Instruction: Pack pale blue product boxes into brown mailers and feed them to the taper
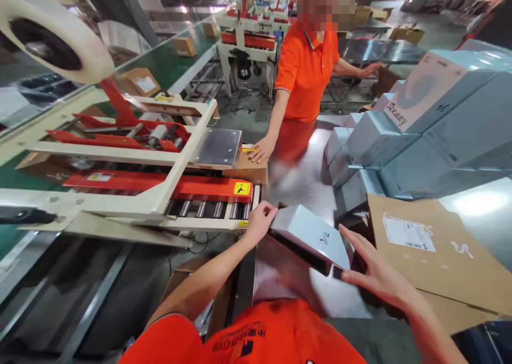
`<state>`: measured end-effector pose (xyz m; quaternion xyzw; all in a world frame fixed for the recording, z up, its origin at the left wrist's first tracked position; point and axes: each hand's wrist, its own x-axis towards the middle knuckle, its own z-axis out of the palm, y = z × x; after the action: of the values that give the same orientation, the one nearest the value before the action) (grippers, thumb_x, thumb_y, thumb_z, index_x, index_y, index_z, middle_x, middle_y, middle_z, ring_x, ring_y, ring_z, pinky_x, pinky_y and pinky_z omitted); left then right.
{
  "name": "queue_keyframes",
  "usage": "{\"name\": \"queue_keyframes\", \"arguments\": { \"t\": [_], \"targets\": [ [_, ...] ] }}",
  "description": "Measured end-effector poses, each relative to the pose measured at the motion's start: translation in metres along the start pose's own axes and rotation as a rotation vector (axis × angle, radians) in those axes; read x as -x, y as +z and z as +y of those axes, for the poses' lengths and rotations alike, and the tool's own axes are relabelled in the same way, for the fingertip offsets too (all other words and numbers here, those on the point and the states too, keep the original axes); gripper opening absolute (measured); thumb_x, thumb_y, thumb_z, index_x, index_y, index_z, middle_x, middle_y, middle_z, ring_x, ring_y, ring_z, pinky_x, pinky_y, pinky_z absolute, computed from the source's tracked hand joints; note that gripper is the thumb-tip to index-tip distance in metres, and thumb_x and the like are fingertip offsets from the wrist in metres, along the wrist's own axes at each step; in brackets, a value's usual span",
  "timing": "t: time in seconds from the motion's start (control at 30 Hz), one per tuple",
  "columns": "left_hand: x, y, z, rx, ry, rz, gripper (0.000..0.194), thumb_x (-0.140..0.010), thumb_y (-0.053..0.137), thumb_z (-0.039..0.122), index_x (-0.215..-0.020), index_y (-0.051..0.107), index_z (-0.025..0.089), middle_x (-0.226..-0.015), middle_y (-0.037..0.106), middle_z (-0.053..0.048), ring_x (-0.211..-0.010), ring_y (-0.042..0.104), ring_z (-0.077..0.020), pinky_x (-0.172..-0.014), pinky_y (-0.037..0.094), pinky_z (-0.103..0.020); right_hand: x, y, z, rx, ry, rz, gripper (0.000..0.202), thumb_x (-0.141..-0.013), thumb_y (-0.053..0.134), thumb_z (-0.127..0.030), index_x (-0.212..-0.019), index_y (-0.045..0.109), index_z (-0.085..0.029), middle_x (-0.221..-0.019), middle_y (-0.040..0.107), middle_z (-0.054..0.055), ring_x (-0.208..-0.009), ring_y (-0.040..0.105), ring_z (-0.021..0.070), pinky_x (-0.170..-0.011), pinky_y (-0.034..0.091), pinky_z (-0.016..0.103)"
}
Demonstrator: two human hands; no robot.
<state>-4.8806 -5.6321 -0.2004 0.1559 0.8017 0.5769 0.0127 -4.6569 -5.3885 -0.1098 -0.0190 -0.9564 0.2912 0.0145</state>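
Note:
A pale blue product box (310, 233) with a dark squiggle mark sits tilted in a brown carton (296, 252) on the metal table. At the carton's left end, my left hand (261, 221) has its fingers curled round the edge. My right hand (370, 265) is at the other end, thumb and fingers stretched apart beside the product box's right corner. Whether its fingertips press on the box or on the carton, I cannot tell.
A roller carton-sealing machine (216, 193) stands left, with a large tape roll (52, 33) above. Opposite, a co-worker (306, 70) in orange rests a hand on another carton (246, 169). Product boxes (404, 140) are stacked right, behind flattened cardboard (440, 262).

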Motion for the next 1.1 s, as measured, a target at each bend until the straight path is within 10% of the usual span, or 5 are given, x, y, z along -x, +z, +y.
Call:
{"name": "queue_keyframes", "arguments": {
  "t": [0.4,0.6,0.77,0.93,1.1],
  "targets": [
    [0.036,-0.002,0.001,-0.308,0.103,-0.191,0.034,-0.098,0.041,0.036,-0.117,0.065,0.022,-0.114,0.074,-0.011,-0.106,0.069,-0.0275,-0.095,0.051,-0.041,-0.019,0.03,0.051,-0.29,0.071,0.098,0.093,-0.084,0.065,-0.06,-0.159,0.017,-0.033,-0.166,0.02,0.011,-0.149,0.029,0.0337,-0.114,0.041,0.056],
    [0.027,0.006,-0.004,-0.046,-0.041,0.004,0.026,-0.095,0.047,0.037,-0.112,0.056,0.019,-0.108,0.068,-0.009,-0.09,0.066,-0.0203,-0.088,0.051,-0.036,-0.015,0.014,0.01,0.174,-0.215,0.026,0.051,-0.092,0.06,-0.047,-0.141,0.054,-0.037,-0.144,0.054,0.011,-0.138,0.046,0.0343,-0.117,0.027,0.066],
    [0.037,0.014,-0.001,-0.031,0.11,0.169,0.019,-0.095,0.047,0.034,-0.087,0.059,0.021,-0.087,0.064,-0.004,-0.084,0.061,-0.0183,-0.081,0.05,-0.032,-0.01,0.004,0.026,0.092,-0.03,-0.071,0.065,-0.092,0.058,-0.054,-0.152,0.037,-0.039,-0.165,0.022,0.006,-0.151,0.024,0.0331,-0.117,0.036,0.055],
    [0.058,0.01,0.008,-0.309,0.469,-0.219,0.036,-0.098,0.045,0.036,-0.08,0.072,0.022,-0.093,0.074,-0.008,-0.101,0.062,-0.0265,-0.097,0.045,-0.043,-0.036,0.059,0.055,0.001,0.034,0.138,0.075,-0.092,0.058,-0.055,-0.155,0.029,-0.026,-0.159,0.035,0.015,-0.146,0.037,0.0296,-0.117,0.038,0.052],
    [0.036,0.014,0.013,-0.479,0.551,-0.347,0.056,-0.086,0.062,0.056,-0.133,0.064,0.025,-0.138,0.061,-0.014,-0.135,0.044,-0.0401,-0.118,0.023,-0.057,-0.034,0.086,0.065,0.15,-0.077,0.116,0.049,-0.098,0.048,-0.047,-0.143,0.052,-0.028,-0.152,0.047,0.012,-0.147,0.034,0.0345,-0.116,0.034,0.063]
  ]
}}
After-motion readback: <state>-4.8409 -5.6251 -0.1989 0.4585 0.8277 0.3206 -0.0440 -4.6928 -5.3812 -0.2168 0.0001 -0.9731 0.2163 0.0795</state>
